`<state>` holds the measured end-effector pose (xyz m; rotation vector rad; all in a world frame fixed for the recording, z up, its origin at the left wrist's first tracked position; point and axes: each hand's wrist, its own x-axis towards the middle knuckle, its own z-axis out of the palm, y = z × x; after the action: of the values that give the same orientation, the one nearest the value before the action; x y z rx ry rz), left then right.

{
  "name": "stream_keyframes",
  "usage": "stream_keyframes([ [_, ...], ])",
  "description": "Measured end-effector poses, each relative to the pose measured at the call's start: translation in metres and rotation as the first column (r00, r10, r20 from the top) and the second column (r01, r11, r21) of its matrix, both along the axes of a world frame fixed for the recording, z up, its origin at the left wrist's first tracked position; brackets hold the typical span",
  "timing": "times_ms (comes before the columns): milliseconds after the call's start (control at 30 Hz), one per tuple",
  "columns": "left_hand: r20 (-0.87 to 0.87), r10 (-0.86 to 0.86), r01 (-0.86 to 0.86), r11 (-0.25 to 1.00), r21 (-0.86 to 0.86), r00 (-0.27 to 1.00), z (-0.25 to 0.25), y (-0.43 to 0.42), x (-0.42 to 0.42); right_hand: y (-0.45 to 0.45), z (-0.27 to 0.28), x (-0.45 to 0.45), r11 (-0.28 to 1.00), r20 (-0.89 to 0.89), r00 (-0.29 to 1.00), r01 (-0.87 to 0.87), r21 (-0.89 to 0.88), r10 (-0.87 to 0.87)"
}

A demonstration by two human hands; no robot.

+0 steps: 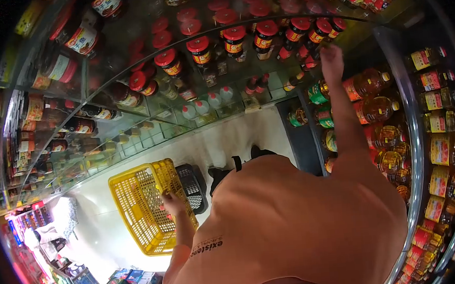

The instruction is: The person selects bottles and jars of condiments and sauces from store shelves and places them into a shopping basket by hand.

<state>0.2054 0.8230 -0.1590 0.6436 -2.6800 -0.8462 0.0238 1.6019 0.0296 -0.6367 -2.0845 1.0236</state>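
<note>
My left hand [172, 203] is closed on the near side of a yellow plastic shopping basket [123, 202], which has perforated walls and hangs at my left side. My right arm stretches up to the glass shelf at the upper right. There my right hand [331, 61] has its fingers curled in, close beside a row of dark sauce jars [266, 35] with red lids and yellow labels. The fingertips are small and dim, so whatever they may hold cannot be made out. Beneath that hand, small red-capped bottles [309, 62] stand on a lower shelf.
Large bottles of cooking oil [375, 109] line the shelves to my right. A dark basket [191, 187] is on the pale floor [232, 136] beside the yellow one. Glass shelves with more jars [80, 39] run along the left. Boxes [134, 283] are at the lower left, near another person [44, 236].
</note>
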Motion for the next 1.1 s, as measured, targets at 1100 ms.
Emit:
stream_keyframes([
  [1100,-0.118,-0.617,0.251,0.133,0.959,0.778,0.155,0.296,-0.035,-0.194,0.051,0.05,0.32,-0.14,0.556,-0.646,-0.693,0.819],
])
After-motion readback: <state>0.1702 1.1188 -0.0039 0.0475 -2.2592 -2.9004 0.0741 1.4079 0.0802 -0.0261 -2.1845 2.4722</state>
